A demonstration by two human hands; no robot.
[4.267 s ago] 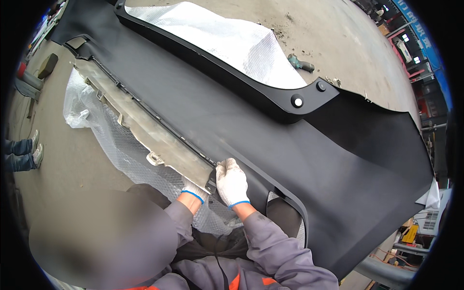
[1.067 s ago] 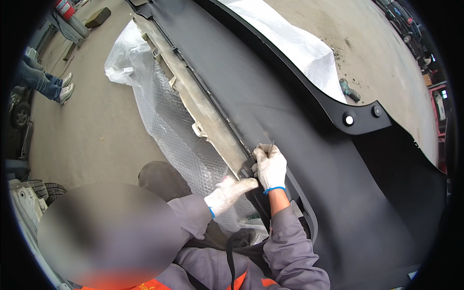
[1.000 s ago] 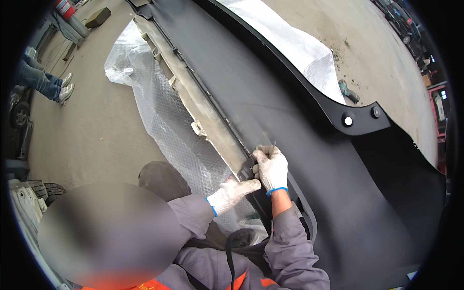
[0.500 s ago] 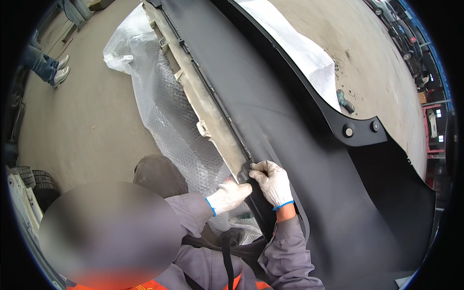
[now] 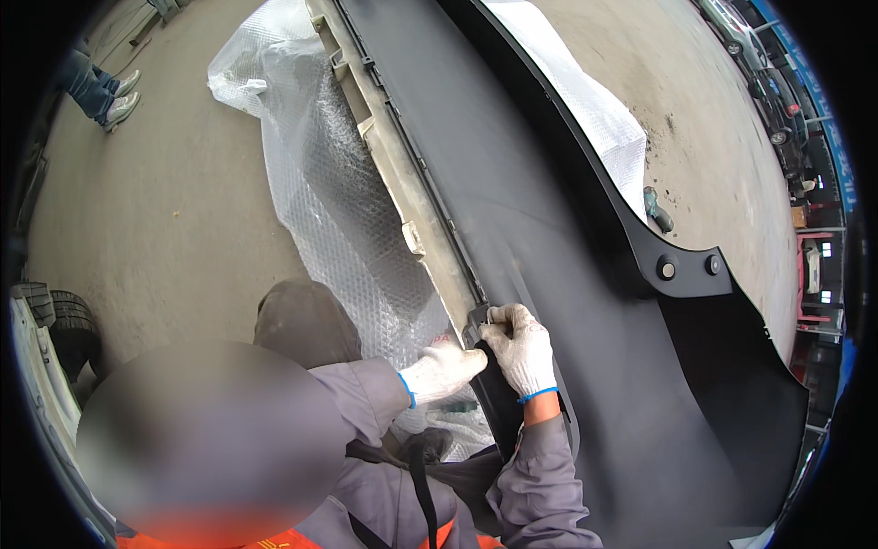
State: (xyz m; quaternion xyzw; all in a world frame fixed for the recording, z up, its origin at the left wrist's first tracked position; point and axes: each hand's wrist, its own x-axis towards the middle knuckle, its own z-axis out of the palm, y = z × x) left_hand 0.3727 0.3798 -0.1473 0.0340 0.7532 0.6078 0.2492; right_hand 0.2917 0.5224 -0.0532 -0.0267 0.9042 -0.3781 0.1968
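Note:
A long black car bumper [image 5: 594, 357] stretches from the far middle down to the near right. Along its left edge run a pale ribbed flange [image 5: 393, 183] and a thin black trim strip [image 5: 422, 169]. My left hand [image 5: 445, 368], in a white knit glove with a blue cuff, is closed on that edge, thumb on top and the other fingertips hidden. Beside it my right hand [image 5: 521, 349], gloved alike, pinches with thumb and forefinger at the black end piece [image 5: 476, 322] by the strip. Whatever lies between those fingertips is too small to make out.
Bubble wrap [image 5: 320, 174] lies under and left of the bumper, with more white wrapping [image 5: 585, 101] on its far right. A green power tool [image 5: 657, 210] rests on the floor there. Another person's legs [image 5: 96, 90] stand far left, and a tyre [image 5: 73, 329] is nearer.
The whole view has shifted slightly, so the bumper's far part sits further right. Both hands stay at the same spot on its edge, my right fingers still pinched.

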